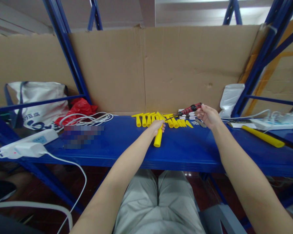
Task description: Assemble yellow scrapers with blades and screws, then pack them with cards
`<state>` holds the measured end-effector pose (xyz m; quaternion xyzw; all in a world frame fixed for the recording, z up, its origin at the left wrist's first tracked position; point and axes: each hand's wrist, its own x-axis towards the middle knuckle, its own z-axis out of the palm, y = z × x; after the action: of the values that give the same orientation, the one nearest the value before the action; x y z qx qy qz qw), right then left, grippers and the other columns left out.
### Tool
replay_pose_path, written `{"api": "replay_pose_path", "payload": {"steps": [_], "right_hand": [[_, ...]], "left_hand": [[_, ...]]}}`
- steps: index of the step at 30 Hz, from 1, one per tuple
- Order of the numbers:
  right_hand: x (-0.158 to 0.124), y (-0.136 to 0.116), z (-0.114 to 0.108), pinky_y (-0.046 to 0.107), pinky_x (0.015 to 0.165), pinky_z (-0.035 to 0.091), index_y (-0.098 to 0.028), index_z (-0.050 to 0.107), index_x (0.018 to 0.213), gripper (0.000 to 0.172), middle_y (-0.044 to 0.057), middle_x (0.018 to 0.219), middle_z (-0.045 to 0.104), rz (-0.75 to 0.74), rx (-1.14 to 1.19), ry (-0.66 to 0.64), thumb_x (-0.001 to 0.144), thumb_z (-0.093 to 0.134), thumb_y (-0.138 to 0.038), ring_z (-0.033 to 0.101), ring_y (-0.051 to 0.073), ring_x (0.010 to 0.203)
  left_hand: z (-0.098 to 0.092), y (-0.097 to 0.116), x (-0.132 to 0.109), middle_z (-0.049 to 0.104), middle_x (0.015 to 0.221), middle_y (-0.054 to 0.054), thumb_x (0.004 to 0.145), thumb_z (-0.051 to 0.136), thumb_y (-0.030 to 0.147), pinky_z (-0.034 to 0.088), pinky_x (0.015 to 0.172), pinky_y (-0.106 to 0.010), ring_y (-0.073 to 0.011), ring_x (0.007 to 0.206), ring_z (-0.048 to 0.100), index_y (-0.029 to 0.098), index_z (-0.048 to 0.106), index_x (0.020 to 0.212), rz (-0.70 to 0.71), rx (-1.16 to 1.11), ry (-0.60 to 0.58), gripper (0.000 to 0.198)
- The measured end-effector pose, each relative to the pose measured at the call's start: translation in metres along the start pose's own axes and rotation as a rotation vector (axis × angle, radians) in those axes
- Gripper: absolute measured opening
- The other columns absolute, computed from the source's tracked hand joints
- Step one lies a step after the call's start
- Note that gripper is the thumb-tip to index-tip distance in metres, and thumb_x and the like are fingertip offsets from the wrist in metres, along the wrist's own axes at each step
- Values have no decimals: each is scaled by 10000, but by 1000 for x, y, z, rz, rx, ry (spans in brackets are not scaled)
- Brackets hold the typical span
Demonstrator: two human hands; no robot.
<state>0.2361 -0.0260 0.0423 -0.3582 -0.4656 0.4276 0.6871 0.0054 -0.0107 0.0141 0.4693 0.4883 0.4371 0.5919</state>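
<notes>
Yellow tubular handle (157, 140) over the blue shelf (122, 141), left hand (158, 126) wrapped round it. Right hand (208, 115) pinches red-and-black screwdriver (190, 109) by its butt end; tip contact unclear from here. Both arms stretched forward.

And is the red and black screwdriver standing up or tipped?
Tipped: the screwdriver slants across, its handle end at the right hand and its thin shaft running towards the left hand, which holds a yellow piece.
</notes>
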Motion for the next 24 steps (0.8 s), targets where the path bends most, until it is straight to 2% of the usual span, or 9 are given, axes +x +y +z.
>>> {"api": "replay_pose_path", "payload": {"steps": [7, 18, 24], "right_hand": [[-2, 0, 2, 138, 346, 356, -191, 470, 642, 360, -68, 483, 465, -12, 32, 23, 685, 769, -388, 394, 36, 384], [1, 3, 1, 141, 328, 335, -201, 416, 623, 438, -74, 447, 441, -26, 12, 34, 641, 788, -431, 378, 40, 363], [-2, 1, 4, 154, 319, 329, -208, 408, 627, 423, -79, 409, 437, -9, -21, 73, 674, 764, -431, 379, 52, 329]], "left_hand": [[0, -1, 1, 408, 443, 79, 864, 420, 81, 262, 355, -162, -40, 321, 340, 189, 401, 731, 5, 7, -3, 173], [0, -2, 3, 404, 458, 78, 862, 422, 77, 255, 373, -164, -39, 329, 338, 184, 401, 732, 2, 10, -6, 170], [0, -2, 2, 402, 455, 75, 854, 406, 69, 252, 377, -170, -46, 332, 341, 186, 400, 725, 6, 15, -8, 173]]}}
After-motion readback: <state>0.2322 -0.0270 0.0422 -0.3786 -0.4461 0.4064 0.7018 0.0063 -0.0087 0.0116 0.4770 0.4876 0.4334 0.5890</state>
